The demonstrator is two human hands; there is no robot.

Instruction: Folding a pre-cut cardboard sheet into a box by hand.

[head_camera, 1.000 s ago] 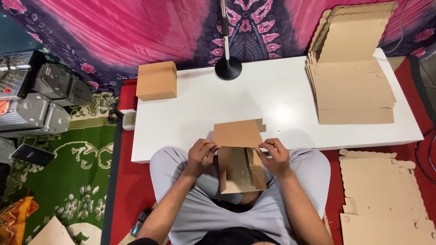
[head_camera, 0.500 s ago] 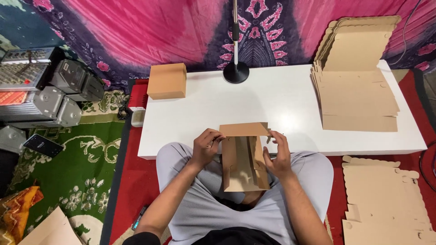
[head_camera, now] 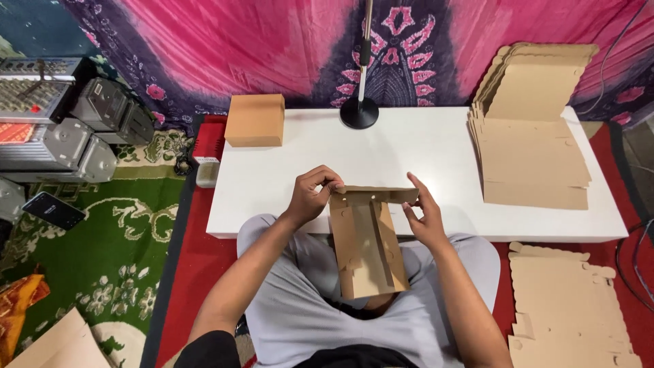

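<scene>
1. Sitting on the floor, a person holds a half-folded cardboard box (head_camera: 368, 242) over their lap, its far end at the near edge of the white worktop (head_camera: 415, 153).
2. The left hand (head_camera: 310, 197) pinches the top left corner of the box between thumb and fingers. This grip is closed on the cardboard.
3. The right hand (head_camera: 424, 215) presses flat fingers against the top right side of the box, with the thumb behind the flap. It holds the box too, but more loosely.
4. Both hands sit at the top flap, one on each side. That looks like the way to keep the flap bent up and the box steady.
5. The box tilts down toward the person's grey trousers (head_camera: 300, 300), so the open inside faces up and is easy to see.
6. One finished brown box (head_camera: 255, 120) stands at the far left corner of the worktop, well apart from the hands.
7. A stack of flat cardboard sheets (head_camera: 528, 146) lies on the right of the worktop, near the right hand's side.
8. More flat sheets (head_camera: 572, 307) lie on the red floor mat to the right.
9. A black round stand base (head_camera: 359, 113) sits at the back of the worktop, out of the way.
</scene>
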